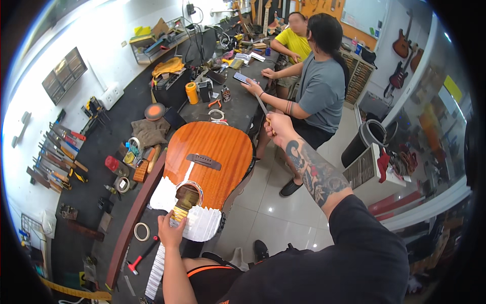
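Observation:
An acoustic guitar with an orange-brown top lies on the workbench, white tape covering the top on both sides of the soundhole and strips along the neck. My left hand grips the neck where it meets the soundhole, over the yellowish exposed frets. Raised right of the guitar's upper end, my tattooed right arm ends in my right hand, closed round the handle of a long narrow metal tool, possibly a file, pointing up and away from me.
Two people sit at the bench beyond me, the nearer holding a phone. A long dark wooden beam, tape rolls and a red-headed hammer lie left of the guitar. A black bin stands at right.

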Action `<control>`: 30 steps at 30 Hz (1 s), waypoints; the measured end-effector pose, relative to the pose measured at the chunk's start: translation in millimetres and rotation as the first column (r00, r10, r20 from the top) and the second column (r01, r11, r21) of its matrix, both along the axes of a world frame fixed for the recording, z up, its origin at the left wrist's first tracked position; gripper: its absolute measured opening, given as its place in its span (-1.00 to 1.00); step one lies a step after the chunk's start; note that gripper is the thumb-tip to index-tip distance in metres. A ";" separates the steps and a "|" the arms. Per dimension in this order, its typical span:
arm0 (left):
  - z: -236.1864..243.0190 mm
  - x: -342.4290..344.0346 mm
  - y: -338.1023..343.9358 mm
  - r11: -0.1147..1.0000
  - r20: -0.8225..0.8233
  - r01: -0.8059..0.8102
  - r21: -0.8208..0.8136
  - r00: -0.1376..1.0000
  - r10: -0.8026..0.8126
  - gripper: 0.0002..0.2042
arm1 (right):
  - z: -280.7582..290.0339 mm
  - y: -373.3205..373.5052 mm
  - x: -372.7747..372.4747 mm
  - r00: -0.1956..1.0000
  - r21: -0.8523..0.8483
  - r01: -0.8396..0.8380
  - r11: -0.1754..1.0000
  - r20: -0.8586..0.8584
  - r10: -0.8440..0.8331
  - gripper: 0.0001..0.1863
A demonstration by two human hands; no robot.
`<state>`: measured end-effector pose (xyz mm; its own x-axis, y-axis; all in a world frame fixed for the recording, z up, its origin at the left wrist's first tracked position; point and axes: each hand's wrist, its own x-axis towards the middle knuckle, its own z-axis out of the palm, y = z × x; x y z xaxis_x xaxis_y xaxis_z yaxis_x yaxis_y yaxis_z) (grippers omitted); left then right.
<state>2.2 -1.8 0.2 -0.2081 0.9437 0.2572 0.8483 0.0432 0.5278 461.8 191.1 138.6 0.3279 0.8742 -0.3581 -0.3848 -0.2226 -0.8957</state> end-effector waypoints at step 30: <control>4.1 0.7 -1.5 1.000 -0.038 -0.014 -0.028 0.999 0.013 -0.42 | 99.7 -36.6 -35.6 0.939 0.319 -0.328 0.889 0.008 0.343 -0.61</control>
